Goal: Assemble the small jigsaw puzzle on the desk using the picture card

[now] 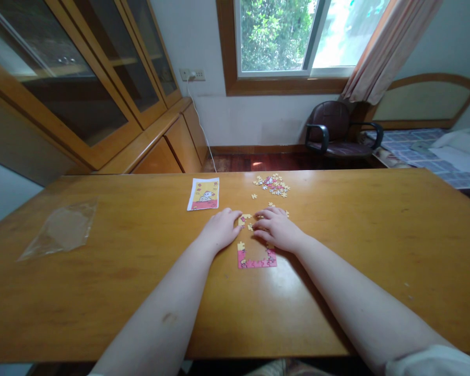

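My left hand [221,230] rests on the table with thumb and index finger closed on the left edge of a few joined yellow jigsaw puzzle pieces [247,216]. Facing it, my right hand [277,228] has its fingers bent down at a small yellow puzzle piece [250,227]; the fingers partly hide what is under them. Closer to me lies a joined pink and yellow strip of puzzle border [256,263], U-shaped, its right side running up towards my right hand. Loose yellow pieces [271,204] lie just beyond my right hand.
A heap of loose puzzle pieces [274,184] lies at the table's far edge, with a single piece [254,196] before it. To the left are a printed picture card [204,194] and a clear plastic bag [66,227] on the wooden table [141,292]. A chair [332,128] stands beyond.
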{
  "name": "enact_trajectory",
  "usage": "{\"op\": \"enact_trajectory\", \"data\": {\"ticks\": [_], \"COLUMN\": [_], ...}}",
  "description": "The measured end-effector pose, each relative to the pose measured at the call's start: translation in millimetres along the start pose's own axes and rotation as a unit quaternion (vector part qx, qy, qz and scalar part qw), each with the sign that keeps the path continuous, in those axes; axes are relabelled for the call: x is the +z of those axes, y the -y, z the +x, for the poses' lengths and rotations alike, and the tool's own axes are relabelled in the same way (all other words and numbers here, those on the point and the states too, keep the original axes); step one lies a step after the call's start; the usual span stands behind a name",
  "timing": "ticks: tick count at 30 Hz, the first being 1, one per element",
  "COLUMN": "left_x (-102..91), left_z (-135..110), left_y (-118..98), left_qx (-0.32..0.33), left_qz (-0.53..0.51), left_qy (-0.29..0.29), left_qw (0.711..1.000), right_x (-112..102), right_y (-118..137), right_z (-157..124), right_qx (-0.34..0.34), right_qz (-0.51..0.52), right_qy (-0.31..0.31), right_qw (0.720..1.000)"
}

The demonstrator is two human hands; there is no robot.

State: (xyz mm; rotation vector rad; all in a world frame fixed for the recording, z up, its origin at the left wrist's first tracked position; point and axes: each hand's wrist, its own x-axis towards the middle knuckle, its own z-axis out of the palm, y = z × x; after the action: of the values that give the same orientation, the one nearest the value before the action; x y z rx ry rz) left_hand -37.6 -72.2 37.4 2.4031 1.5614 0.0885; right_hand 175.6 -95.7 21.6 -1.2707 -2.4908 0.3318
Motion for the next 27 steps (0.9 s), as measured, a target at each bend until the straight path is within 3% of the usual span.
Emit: {"op": "enact_trajectory", "data": {"ticks": [8,23,25,27], "left_x": [2.5,3.3,4.0,4.6], "left_z": [2,4,4,5], "left_y": [2,3,3,4], "left_qx": [-0.005,-0.018,-0.017,-0.016], "left_qz": [0.002,-0.015,-0.013,-0.013], "left_qy": [0.003,0.007,0.004,0.001], "left_qw": [1.0,1.0,1.0,1.0], "right_x": [1,2,0,-5], "right_y": [6,11,9,2], "right_z": [-2,-2,-2,-2], "right_qx": [-0.032,-0.062,-0.051,0.009], "right_qz": [0.008,0.009,-0.005,-0.037], "right_qy": [0.048,0.067,0.05,0.014], "right_qw": [0.998,0.996,0.997,0.999]}}
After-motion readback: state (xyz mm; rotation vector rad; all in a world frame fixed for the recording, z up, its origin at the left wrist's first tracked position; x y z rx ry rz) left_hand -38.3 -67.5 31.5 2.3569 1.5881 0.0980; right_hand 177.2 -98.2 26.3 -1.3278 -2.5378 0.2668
